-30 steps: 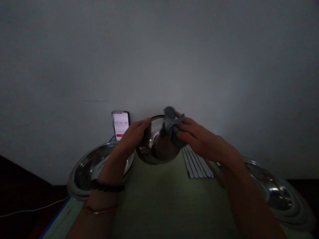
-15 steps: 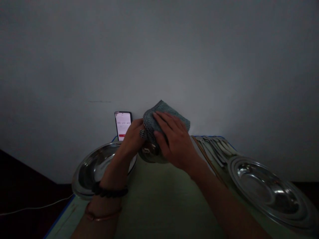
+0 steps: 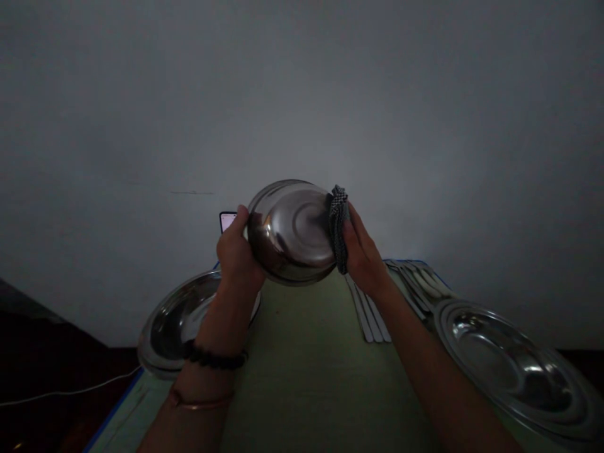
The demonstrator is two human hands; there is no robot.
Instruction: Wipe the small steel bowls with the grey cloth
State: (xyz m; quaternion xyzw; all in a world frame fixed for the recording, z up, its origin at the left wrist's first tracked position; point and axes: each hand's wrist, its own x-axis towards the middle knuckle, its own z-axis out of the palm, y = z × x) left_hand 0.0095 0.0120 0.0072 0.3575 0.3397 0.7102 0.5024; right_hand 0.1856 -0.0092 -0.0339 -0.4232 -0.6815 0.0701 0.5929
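Note:
A shiny metal bowl (image 3: 292, 236) is held up above the table, tilted so its rounded underside faces me. My left hand (image 3: 238, 255) grips its left rim, thumb on top and the other fingers mostly hidden behind. On the bowl's right side, my right hand (image 3: 361, 251) presses a bunched grey cloth with a black-and-white checked edge (image 3: 338, 229) against the metal. The fingers of that hand are closed around the cloth, which lies between them and the bowl.
A wide metal basin (image 3: 160, 327) stands at the left of the green table (image 3: 321, 384). Stacked metal plates (image 3: 509, 371) lie at the right, with several utensils (image 3: 415, 283) behind them. More flat handles (image 3: 370, 318) show beneath my right arm. A phone (image 3: 227, 220) leans on the wall.
The bowl has been raised and turned, showing its underside. The cloth, spread over the bowl half a second ago, is now bunched at its right side with my right hand.

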